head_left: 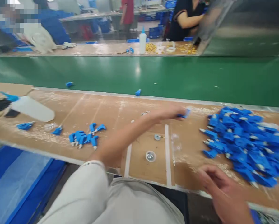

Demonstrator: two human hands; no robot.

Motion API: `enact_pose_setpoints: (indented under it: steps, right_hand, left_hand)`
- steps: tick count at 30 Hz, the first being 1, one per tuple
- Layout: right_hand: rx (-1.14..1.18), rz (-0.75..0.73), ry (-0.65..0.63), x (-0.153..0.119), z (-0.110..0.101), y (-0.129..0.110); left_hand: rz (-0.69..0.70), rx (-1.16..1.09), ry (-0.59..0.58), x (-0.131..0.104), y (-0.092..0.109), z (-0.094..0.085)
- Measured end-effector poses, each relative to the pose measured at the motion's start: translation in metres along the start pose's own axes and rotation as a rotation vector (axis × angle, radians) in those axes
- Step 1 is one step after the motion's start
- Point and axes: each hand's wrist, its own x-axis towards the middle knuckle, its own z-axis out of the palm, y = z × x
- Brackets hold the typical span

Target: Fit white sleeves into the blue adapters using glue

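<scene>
My left hand [173, 112] reaches across to the right, its fingers closed on a small blue plastic piece [184, 114] that is smeared by motion. Low on the right is my right hand [220, 183], its thumb and fingers curled together; whatever they may hold is hidden. A large pile of blue plastic pieces with whitish tips [242, 140] lies just beyond the right hand. On the left side of the bench, a smaller group of the same blue pieces [82, 137] rests near my left forearm. Between the arms sits a small round clear dish [150, 156] with something metallic inside.
A green conveyor belt [176, 77] runs behind the bench, carrying loose blue pieces. A white squeeze bottle [33, 108] lies on its side at left. Below it stands a blue bin [42, 175]. Across the belt, another person [186, 20] works near an upright bottle [142, 42].
</scene>
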Motion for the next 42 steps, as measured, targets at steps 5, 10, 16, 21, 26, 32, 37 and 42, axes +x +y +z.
enact_pose_setpoints:
  steps: [5, 10, 16, 21, 26, 32, 37, 42]
  right_hand:
    - [0.004, -0.045, -0.188, 0.017, 0.065, -0.028]
    - [-0.03, -0.126, -0.249, 0.022, 0.097, -0.038]
    - [-0.149, -0.169, -0.265, 0.02, 0.094, -0.045]
    - [-0.256, -0.314, -0.269, 0.015, 0.093, -0.042]
    - [-0.263, -0.428, -0.277, 0.011, 0.1, -0.047]
    - [-0.223, -0.376, -0.262, 0.015, 0.103, -0.052]
    - [0.006, -0.121, -0.128, 0.026, 0.084, -0.053]
    - [0.174, -0.111, -0.006, 0.032, 0.077, -0.073]
  left_hand:
    - [-0.128, -0.415, 0.131, -0.104, -0.008, -0.059]
    - [-0.219, -0.74, 0.157, -0.171, -0.032, -0.061]
    - [-0.251, -0.818, 0.185, -0.189, -0.055, -0.049]
    - [-0.229, -0.863, 0.143, -0.19, -0.068, -0.039]
    - [-0.245, -0.851, 0.19, -0.191, -0.069, -0.036]
    - [-0.255, -0.78, 0.151, -0.196, -0.067, -0.034]
    - [-0.291, -0.809, 0.106, -0.194, -0.072, -0.029]
    - [-0.317, -0.815, 0.047, -0.19, -0.071, -0.021]
